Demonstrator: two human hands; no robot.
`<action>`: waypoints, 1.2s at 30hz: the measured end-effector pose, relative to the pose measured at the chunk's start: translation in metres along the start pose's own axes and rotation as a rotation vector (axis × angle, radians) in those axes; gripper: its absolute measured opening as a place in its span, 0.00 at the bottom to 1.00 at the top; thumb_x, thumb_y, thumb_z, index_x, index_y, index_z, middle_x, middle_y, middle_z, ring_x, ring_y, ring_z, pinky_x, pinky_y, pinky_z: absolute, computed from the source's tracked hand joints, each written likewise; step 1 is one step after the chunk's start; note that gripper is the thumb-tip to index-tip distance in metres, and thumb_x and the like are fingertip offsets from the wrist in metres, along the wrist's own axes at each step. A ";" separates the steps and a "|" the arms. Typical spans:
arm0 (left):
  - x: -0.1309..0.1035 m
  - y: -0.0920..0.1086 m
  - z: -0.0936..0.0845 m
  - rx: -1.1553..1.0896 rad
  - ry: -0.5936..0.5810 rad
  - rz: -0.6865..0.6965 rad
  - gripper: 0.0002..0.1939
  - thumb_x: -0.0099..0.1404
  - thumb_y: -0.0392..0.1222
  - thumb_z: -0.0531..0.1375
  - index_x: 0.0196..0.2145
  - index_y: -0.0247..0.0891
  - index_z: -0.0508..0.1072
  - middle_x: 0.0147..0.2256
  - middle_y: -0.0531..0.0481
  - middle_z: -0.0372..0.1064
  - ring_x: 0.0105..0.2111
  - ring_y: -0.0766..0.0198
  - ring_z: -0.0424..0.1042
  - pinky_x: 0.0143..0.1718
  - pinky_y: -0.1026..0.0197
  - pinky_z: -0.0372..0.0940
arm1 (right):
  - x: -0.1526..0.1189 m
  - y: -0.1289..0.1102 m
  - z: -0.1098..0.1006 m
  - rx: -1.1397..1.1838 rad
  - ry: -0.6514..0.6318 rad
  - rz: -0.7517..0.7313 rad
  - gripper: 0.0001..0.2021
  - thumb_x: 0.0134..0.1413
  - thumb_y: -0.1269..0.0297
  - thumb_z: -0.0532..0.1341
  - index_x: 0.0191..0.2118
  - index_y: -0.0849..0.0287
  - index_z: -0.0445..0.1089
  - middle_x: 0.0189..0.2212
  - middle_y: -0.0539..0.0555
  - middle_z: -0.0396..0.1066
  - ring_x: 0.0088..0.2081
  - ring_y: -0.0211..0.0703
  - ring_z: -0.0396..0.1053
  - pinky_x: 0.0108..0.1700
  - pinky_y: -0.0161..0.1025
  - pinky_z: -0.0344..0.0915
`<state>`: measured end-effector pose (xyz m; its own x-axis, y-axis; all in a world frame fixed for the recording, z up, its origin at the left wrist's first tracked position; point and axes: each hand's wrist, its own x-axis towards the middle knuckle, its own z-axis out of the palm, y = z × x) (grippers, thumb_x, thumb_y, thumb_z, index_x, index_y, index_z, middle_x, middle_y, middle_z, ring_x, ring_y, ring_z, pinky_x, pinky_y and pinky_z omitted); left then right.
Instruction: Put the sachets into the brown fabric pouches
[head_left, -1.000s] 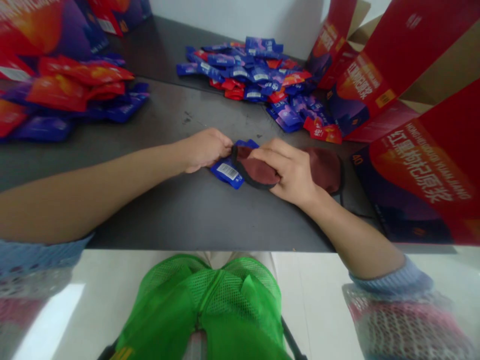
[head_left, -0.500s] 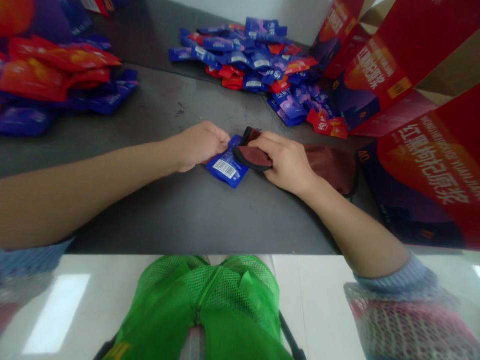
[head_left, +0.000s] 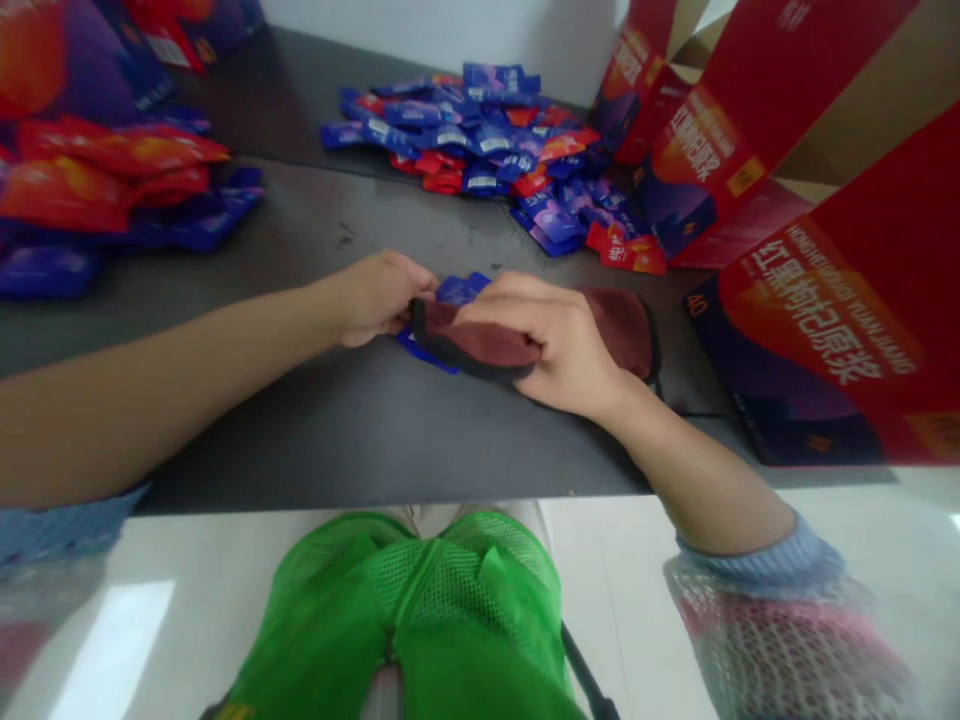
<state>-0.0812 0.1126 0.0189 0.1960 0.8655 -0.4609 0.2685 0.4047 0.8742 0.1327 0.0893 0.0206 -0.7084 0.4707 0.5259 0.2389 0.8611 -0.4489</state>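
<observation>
A blue sachet (head_left: 459, 290) lies on the grey table in front of me, mostly covered by a brown cloth with black edging (head_left: 480, 342). My right hand (head_left: 559, 340) is closed on the cloth and presses it over the sachet. The rest of the cloth trails to the right behind the wrist. At the sachet's left edge my left hand (head_left: 386, 298) is closed, its fingertips pinching that edge; the cloth's tip partly hides the pinch.
Blue and red sachets form a heap (head_left: 480, 130) at the back and another pile (head_left: 120, 190) at the left. Tall red and purple printed boxes (head_left: 832, 320) line the right side, some with open tops. The grey table's front edge (head_left: 450, 500) runs before my green mesh garment (head_left: 420, 600).
My right hand has slid the cloth leftward across the sachet, covering most of it. My left hand keeps its hold at the edge. The view has shifted slightly.
</observation>
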 end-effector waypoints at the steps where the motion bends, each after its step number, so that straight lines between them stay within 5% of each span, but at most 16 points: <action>1: -0.001 0.000 0.001 -0.002 -0.004 -0.013 0.11 0.62 0.28 0.58 0.23 0.36 0.70 0.21 0.52 0.67 0.20 0.67 0.66 0.25 0.66 0.59 | 0.000 -0.004 0.003 0.037 -0.062 -0.051 0.13 0.63 0.73 0.58 0.48 0.57 0.75 0.45 0.55 0.75 0.47 0.44 0.73 0.48 0.40 0.67; 4: -0.001 -0.001 0.000 0.006 -0.024 -0.012 0.12 0.65 0.29 0.57 0.25 0.35 0.72 0.21 0.52 0.67 0.21 0.67 0.67 0.25 0.67 0.59 | 0.001 -0.004 0.014 0.028 -0.204 -0.101 0.16 0.58 0.77 0.58 0.48 0.56 0.76 0.45 0.54 0.73 0.47 0.42 0.71 0.44 0.38 0.66; 8: 0.002 -0.001 -0.005 -0.016 -0.047 -0.036 0.11 0.64 0.29 0.58 0.25 0.36 0.73 0.24 0.51 0.70 0.23 0.66 0.70 0.27 0.66 0.62 | 0.001 0.006 0.020 0.030 -0.227 -0.061 0.16 0.57 0.74 0.60 0.48 0.55 0.77 0.44 0.54 0.69 0.46 0.43 0.69 0.43 0.39 0.66; 17: 0.004 0.005 -0.012 -0.031 -0.141 -0.106 0.13 0.64 0.27 0.57 0.25 0.35 0.76 0.23 0.50 0.71 0.22 0.66 0.69 0.29 0.65 0.66 | 0.003 0.013 0.019 0.048 -0.124 -0.034 0.09 0.65 0.62 0.62 0.47 0.52 0.78 0.43 0.54 0.69 0.46 0.44 0.69 0.48 0.43 0.66; 21: 0.005 0.003 -0.015 -0.073 -0.185 -0.120 0.08 0.55 0.24 0.64 0.26 0.35 0.78 0.23 0.50 0.70 0.29 0.60 0.76 0.34 0.64 0.69 | 0.003 0.025 0.016 0.014 -0.059 0.021 0.10 0.66 0.62 0.61 0.47 0.54 0.78 0.43 0.55 0.70 0.45 0.44 0.70 0.48 0.43 0.67; 25: 0.005 0.000 -0.016 -0.106 -0.241 -0.126 0.07 0.59 0.26 0.63 0.30 0.35 0.79 0.27 0.49 0.74 0.33 0.59 0.79 0.36 0.65 0.70 | 0.000 0.046 0.006 -0.113 -0.014 0.155 0.12 0.65 0.59 0.62 0.49 0.56 0.78 0.42 0.56 0.74 0.45 0.48 0.72 0.46 0.43 0.67; 31: 0.002 -0.001 -0.007 -0.067 -0.136 -0.063 0.09 0.67 0.30 0.58 0.30 0.32 0.77 0.27 0.45 0.78 0.26 0.62 0.77 0.33 0.63 0.71 | -0.007 0.069 -0.011 -0.316 0.093 0.293 0.14 0.65 0.57 0.59 0.47 0.56 0.79 0.42 0.58 0.78 0.44 0.53 0.74 0.46 0.48 0.68; 36: -0.001 0.001 -0.004 -0.078 -0.116 -0.058 0.10 0.65 0.29 0.58 0.29 0.33 0.76 0.27 0.44 0.77 0.26 0.61 0.77 0.33 0.63 0.71 | -0.009 0.050 -0.016 -0.322 0.273 0.255 0.18 0.69 0.53 0.53 0.51 0.54 0.76 0.43 0.61 0.77 0.49 0.58 0.73 0.53 0.57 0.67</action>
<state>-0.0849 0.1137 0.0206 0.2909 0.8023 -0.5212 0.2096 0.4781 0.8529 0.1617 0.1316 0.0055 -0.4110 0.6702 0.6180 0.6056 0.7074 -0.3644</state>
